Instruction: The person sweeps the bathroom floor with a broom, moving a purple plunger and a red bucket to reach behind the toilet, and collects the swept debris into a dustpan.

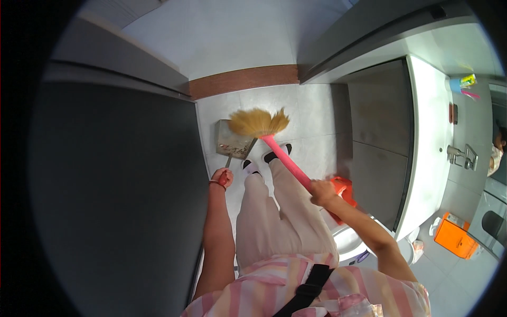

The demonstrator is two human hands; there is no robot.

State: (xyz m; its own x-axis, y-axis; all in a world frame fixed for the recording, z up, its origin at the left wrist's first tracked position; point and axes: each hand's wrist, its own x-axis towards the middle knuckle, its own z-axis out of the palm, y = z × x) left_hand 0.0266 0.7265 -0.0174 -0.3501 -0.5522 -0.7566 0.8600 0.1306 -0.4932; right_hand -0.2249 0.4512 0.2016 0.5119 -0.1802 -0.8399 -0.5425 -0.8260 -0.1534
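Observation:
My left hand (222, 178) grips the red handle end of a metal dustpan (236, 139). Bits of debris (234, 149) lie in the pan, gathered towards its handle side. In my right hand (323, 192) is the pink handle of a broom (286, 160). The broom's yellow straw head (259, 122) is blurred at its edges and overlaps the pan's far right part in the view. Whether the bristles touch the floor or the pan, I cannot tell. My slippered feet stand just behind the pan on the grey tiled floor (317, 115).
A dark door panel (115, 178) runs along my left. Ahead lies a brown threshold (245, 81). On the right stand a grey vanity cabinet (378, 107) with a white top and a faucet (461, 155). A red plastic bag (344, 188) and a toilet (350, 242) are beside my right arm.

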